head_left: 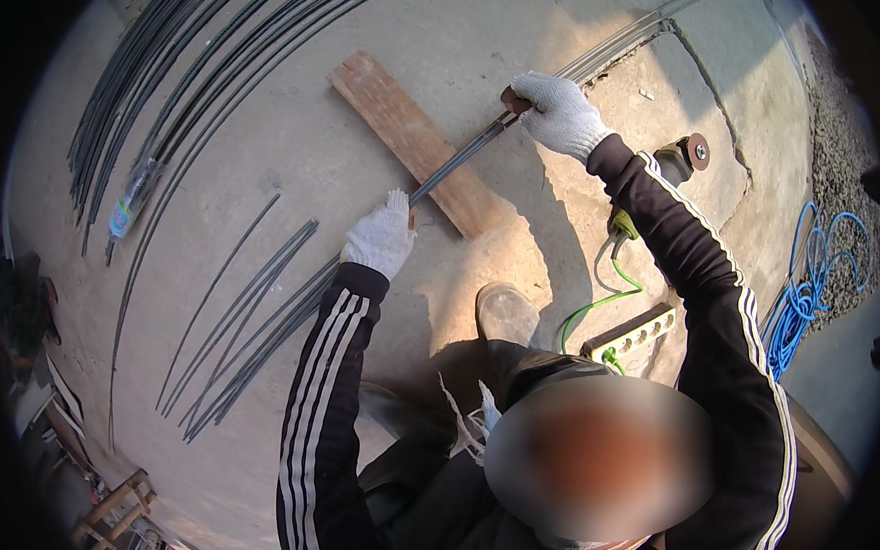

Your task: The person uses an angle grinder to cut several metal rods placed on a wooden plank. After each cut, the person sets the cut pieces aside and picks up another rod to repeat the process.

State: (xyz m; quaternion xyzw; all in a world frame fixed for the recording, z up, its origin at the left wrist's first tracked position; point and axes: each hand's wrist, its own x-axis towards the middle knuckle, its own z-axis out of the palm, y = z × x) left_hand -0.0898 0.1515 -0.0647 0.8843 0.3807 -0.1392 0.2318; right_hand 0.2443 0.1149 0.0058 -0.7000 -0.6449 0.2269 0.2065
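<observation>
Both my hands wear white knitted gloves with brown showing at the fingers. A bundle of thin grey steel rods (455, 162) runs from lower left to upper right and crosses over a wooden plank (387, 102). Around the bundle, on the near side of the plank, my left hand (379, 240) is closed. My right hand (562, 112) grips the same rods farther up, beyond the plank. The rods' far ends reach toward the upper right. Several shorter loose rods (238, 316) lie on the floor left of my left forearm.
Long dark rods (129, 102) lie at the upper left, with a plastic bottle (123, 210) on them. Right of my right forearm rests an angle grinder (683, 158). Its green cable (596, 303) runs to a power strip (641, 334). Farther right are a blue coil (798, 311) and gravel (838, 145).
</observation>
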